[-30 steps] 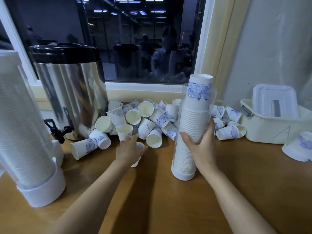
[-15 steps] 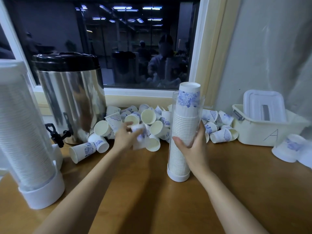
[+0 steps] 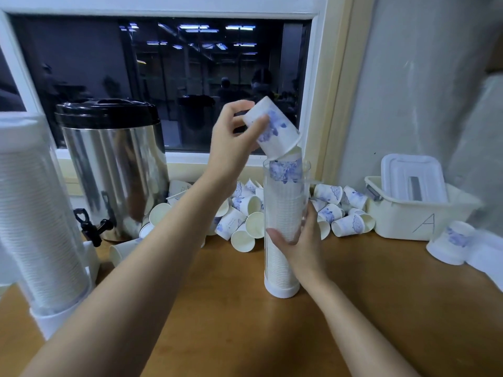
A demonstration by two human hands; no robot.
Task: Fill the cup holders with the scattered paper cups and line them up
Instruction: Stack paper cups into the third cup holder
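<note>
Upside-down paper cup (image 3: 275, 131) tilted right over the clear cup holder (image 3: 284, 227)

Left hand (image 3: 231, 142) fingers clamp the cup's base; right hand (image 3: 298, 246) wraps the tube standing on the wooden counter (image 3: 367, 295).

Wooden table (image 3: 217, 336), steel urn (image 3: 114, 170), left cup holder (image 3: 35, 213), middle cup holder (image 3: 283, 202), scattered paper cups (image 3: 245, 213), white bin (image 3: 408, 216).

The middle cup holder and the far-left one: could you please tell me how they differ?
The right hand grips the middle holder; nothing touches the left holder. The left hand holds a tilted cup at the middle holder's top; the left holder gets none. Both are clear tubes on white bases, packed with stacked cups.
</note>
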